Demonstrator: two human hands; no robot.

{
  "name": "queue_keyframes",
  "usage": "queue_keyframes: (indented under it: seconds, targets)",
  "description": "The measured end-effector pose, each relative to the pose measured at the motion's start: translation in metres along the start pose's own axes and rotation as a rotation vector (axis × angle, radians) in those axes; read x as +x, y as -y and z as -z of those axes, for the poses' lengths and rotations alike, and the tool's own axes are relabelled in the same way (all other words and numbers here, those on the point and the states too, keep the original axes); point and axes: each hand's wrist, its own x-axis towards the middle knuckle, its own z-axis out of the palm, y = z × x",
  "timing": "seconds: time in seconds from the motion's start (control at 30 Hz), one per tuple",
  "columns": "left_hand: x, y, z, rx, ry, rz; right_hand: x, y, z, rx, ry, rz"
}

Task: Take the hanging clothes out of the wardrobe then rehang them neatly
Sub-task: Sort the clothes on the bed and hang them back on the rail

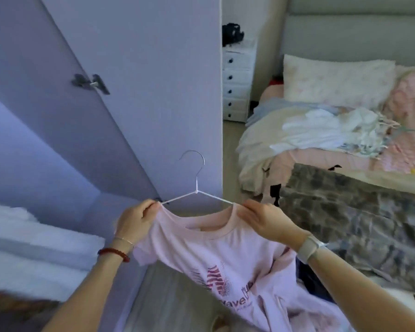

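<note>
A pale pink T-shirt with a dark pink print hangs on a thin white wire hanger in front of me. My left hand pinches the shirt's left shoulder at the hanger's arm. My right hand pinches the right shoulder at the collar. The hanger's metal hook points up, free in the air. An open wardrobe door with a dark handle stands right behind the hanger. Folded white fabric lies on a wardrobe shelf at the lower left.
A bed fills the right side, strewn with a heap of white and pastel clothes, a pillow and a grey patterned blanket. A white chest of drawers stands behind the door's edge.
</note>
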Motion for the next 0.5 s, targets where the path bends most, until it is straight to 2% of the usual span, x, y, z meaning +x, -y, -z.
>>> queue_keyframes:
  seconds: [0.2,0.33,0.5]
  targets:
    - [0.016,0.057,0.073,0.014,-0.303,0.141,0.099,0.091,0.003,-0.021,0.147,0.236]
    - [0.028,0.08,0.123,0.015,-0.461,0.238,0.152,0.145,-0.011,0.032,0.198,0.307]
    - [0.037,0.105,0.191,0.412,-0.621,0.307,0.221,0.213,-0.026,0.062,0.155,0.334]
